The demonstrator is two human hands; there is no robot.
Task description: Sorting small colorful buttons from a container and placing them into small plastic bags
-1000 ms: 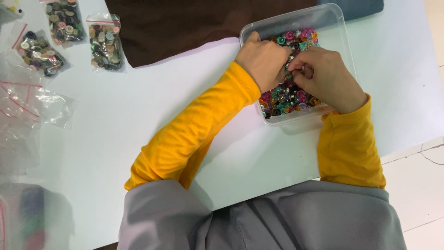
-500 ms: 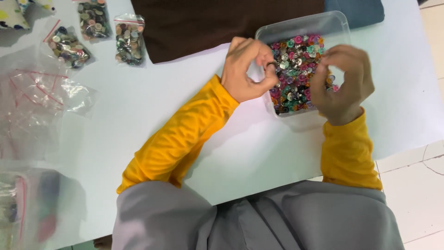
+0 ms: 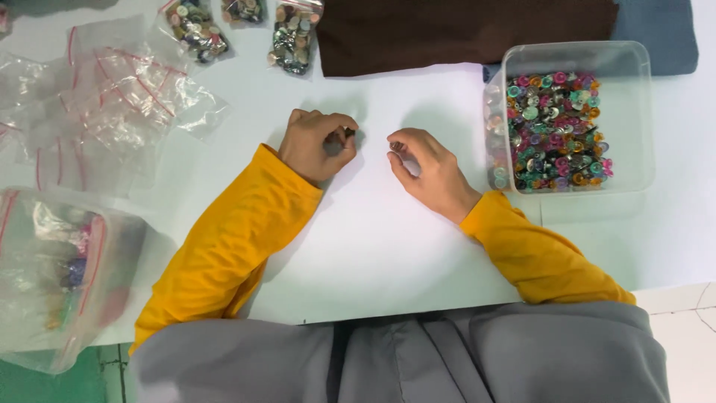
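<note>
Two hands, left [image 3: 319, 143] and right [image 3: 429, 170]. One clear tub [image 3: 634, 112] of buttons [image 3: 556, 130]. Three filled button bags beside the brown cloth [image 3: 462, 33]: [image 3: 195, 28], [image 3: 245, 9], [image 3: 294, 37].

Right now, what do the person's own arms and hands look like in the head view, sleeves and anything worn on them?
Both arms wear long, bright yellow-orange sleeves of soft fabric that wrinkles at the elbows and ends in plain cuffs at the wrists. The left hand and right hand are bare: no gloves, and no rings, watch or bracelet show. Grey cloth covers the lap below the table edge.
</note>
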